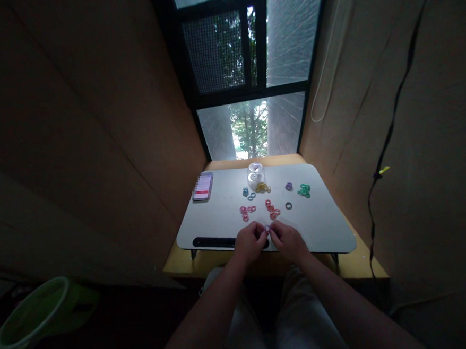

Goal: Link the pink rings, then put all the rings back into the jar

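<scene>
Near the front edge of the white tray table (223, 212), my left hand (251, 240) and my right hand (287, 240) meet, pinching a small purple ring (267, 229) between their fingertips. Just beyond them lie orange rings (271, 209) and, to the left, pink rings (244, 213). Farther back are blue rings (246, 191), yellow rings (262, 187), purple rings (288, 186) and green rings (304, 191). A single dark ring (288, 205) sits right of the orange ones. The clear jar (256, 175) stands behind the yellow rings.
A phone (203, 186) lies at the table's back left. The black slot (214, 243) runs along the front edge, partly under my left hand. Behind the table is a window (253, 128). A black cord (390, 126) hangs at the right; a green basket (39, 313) stands at lower left.
</scene>
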